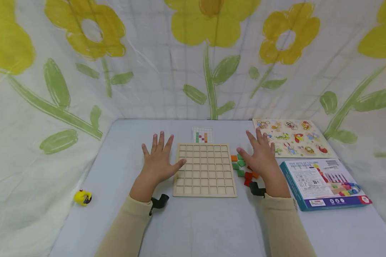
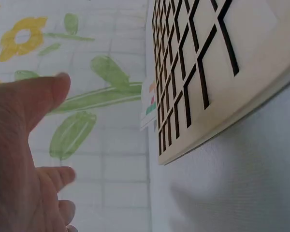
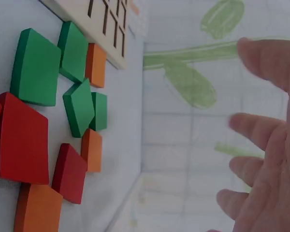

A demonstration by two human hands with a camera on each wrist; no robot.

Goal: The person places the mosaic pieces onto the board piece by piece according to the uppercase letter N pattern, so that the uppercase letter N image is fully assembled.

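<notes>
A square wooden grid board (image 1: 205,170) lies on the table between both hands, its cells bare. The left hand (image 1: 159,162) hovers with fingers spread beside the board's left edge, its thumb tip over that edge in the head view. Above the loose tiles to the right, the right hand (image 1: 260,157) is also spread and holds nothing. Green tiles (image 3: 35,67), red tiles (image 3: 23,140) and orange tiles (image 3: 38,208) lie scattered by the board's right side, partly hidden under the right hand in the head view. Behind the board sits a small pattern card (image 1: 202,135) with coloured squares.
At the back right is a wooden puzzle board (image 1: 296,139) with insect pictures. A boxed toy set (image 1: 323,184) lies in front of it. Near the left table edge stands a small yellow toy (image 1: 82,197). A flower-printed curtain (image 1: 154,78) hangs behind the table.
</notes>
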